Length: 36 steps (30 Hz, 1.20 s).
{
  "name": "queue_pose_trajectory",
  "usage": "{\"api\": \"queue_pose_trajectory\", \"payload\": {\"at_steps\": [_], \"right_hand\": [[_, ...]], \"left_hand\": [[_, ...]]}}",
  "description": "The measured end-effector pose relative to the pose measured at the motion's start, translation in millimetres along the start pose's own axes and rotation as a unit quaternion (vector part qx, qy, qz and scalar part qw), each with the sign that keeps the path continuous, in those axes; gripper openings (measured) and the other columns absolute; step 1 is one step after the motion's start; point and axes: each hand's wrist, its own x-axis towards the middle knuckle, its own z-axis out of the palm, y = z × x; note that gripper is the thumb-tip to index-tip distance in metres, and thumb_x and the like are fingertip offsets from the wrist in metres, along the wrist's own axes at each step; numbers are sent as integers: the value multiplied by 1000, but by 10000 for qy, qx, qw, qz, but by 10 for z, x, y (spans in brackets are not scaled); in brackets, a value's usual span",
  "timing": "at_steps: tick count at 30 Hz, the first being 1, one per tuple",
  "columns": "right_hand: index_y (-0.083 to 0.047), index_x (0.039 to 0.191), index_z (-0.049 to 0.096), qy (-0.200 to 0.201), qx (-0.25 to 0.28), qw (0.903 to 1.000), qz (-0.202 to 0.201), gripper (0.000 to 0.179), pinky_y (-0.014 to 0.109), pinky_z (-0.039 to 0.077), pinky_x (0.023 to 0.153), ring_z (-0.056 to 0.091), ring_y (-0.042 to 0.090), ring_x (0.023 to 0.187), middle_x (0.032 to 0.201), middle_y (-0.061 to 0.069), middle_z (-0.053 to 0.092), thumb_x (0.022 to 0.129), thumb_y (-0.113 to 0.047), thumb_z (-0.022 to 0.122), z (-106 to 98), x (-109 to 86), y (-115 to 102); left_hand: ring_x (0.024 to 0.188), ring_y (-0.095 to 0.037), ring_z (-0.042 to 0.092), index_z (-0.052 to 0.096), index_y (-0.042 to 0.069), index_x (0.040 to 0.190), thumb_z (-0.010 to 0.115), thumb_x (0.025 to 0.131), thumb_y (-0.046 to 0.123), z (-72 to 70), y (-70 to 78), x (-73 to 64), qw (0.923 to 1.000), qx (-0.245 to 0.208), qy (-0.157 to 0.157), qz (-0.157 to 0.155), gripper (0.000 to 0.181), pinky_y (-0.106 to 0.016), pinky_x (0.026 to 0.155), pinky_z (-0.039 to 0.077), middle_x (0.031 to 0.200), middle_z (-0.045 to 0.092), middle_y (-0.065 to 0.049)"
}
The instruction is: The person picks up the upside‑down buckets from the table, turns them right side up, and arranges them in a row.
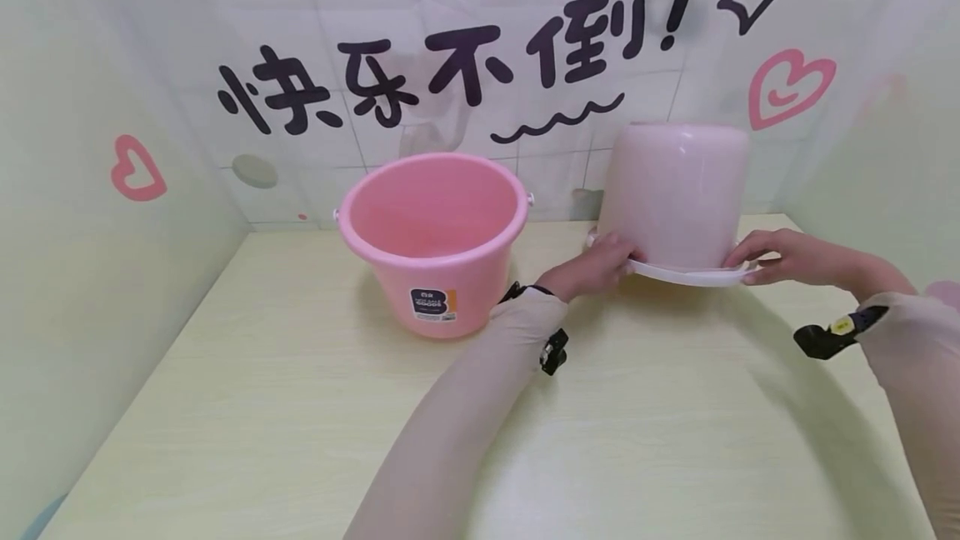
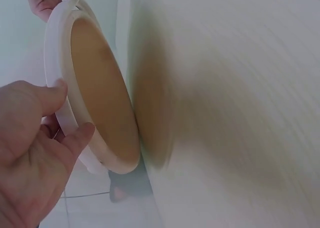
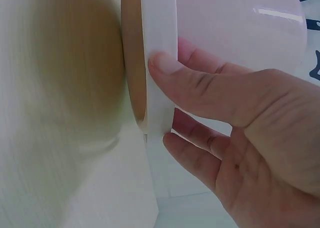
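A pale pink bucket (image 1: 678, 190) is upside down at the right, its mouth facing the table. My left hand (image 1: 596, 267) grips its rim on the left side, with the thumb and fingers on the edge in the left wrist view. On the right side, my right hand (image 1: 787, 257) pinches the white band (image 3: 160, 88) at the rim between thumb and fingers. The near edge of the mouth is tipped up, and the left wrist view looks into the shadowed, tan-looking inside (image 2: 100, 83). The bucket's far side is hidden.
A brighter pink bucket (image 1: 435, 294) stands upright left of my hands, with a dark label (image 1: 431, 304) on its front. Behind both buckets rises a white printed wall sheet (image 1: 300, 157). Pale walls flank the wood-grain table (image 1: 262, 407).
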Motion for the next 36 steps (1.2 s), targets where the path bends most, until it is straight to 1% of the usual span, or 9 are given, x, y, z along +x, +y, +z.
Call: {"api": "queue_pose_trajectory", "payload": {"at_steps": [4,8,15,19,22,25,28,32,36], "right_hand": [[-4,97,65,-97,-5,9998,175,24,14,47,71,52,2,87,94,-5,60,77,10,64,-57,-4,-49],[-6,98,64,-185,-189,9986,449,22,17,47,70,52,2,88,93,-5,60,79,6,64,-114,-2,-118],[-9,104,63,-468,-304,9948,857,20,21,46,73,51,8,90,98,-2,58,85,-3,62,-198,13,-271],[-10,108,62,-536,-291,9891,1338,20,24,46,76,51,9,94,104,-1,57,88,-9,60,-221,2,-378],[-10,110,61,-554,-260,9868,1502,22,26,45,77,51,11,95,106,2,57,89,-12,59,-235,-11,-420],[-10,113,60,-552,-285,9857,1566,24,28,45,76,50,9,95,107,2,56,90,-13,58,-261,-38,-433],[-9,115,58,-488,-360,9869,1493,25,28,43,76,47,5,97,109,-5,55,91,-12,57,-287,-74,-433],[-8,119,57,-304,-418,9900,1316,28,26,42,75,47,2,98,110,-13,53,91,-9,56,-302,-124,-434],[-7,123,54,-65,-234,9906,1349,36,22,44,76,50,-1,97,111,-13,55,87,-7,60,-294,-173,-439]], "left_hand": [[107,-17,40,56,3,114,46,95,5,-64,27,-26,9999,15,-85,84,21,-18,89,30,111,53,-7],[106,-17,40,55,3,114,50,94,6,-111,58,-36,10000,37,-12,77,21,-18,88,31,111,53,-7],[100,-14,44,58,4,109,53,91,2,-133,135,-46,9965,195,807,-114,19,-14,83,34,104,52,-5],[97,-12,45,57,5,111,51,92,1,-149,185,-69,9936,177,1071,-302,20,-11,81,37,102,50,-3],[96,-11,46,57,6,110,53,91,2,-164,218,-69,9913,252,1250,-321,19,-11,80,37,101,50,-3],[95,-11,47,57,6,109,53,91,1,-185,263,-57,9880,375,1458,-331,19,-12,79,38,99,51,-3],[98,-11,47,57,6,110,50,92,-1,-218,310,-50,9857,392,1593,-376,21,-12,81,37,101,51,-3],[99,-11,47,57,6,111,46,92,-3,-259,357,-45,9839,185,1694,-534,24,-11,82,37,103,52,-3],[98,-13,49,58,5,109,48,92,-2,-291,385,-45,9805,-65,1868,-600,21,-12,81,38,102,53,-5]]}}
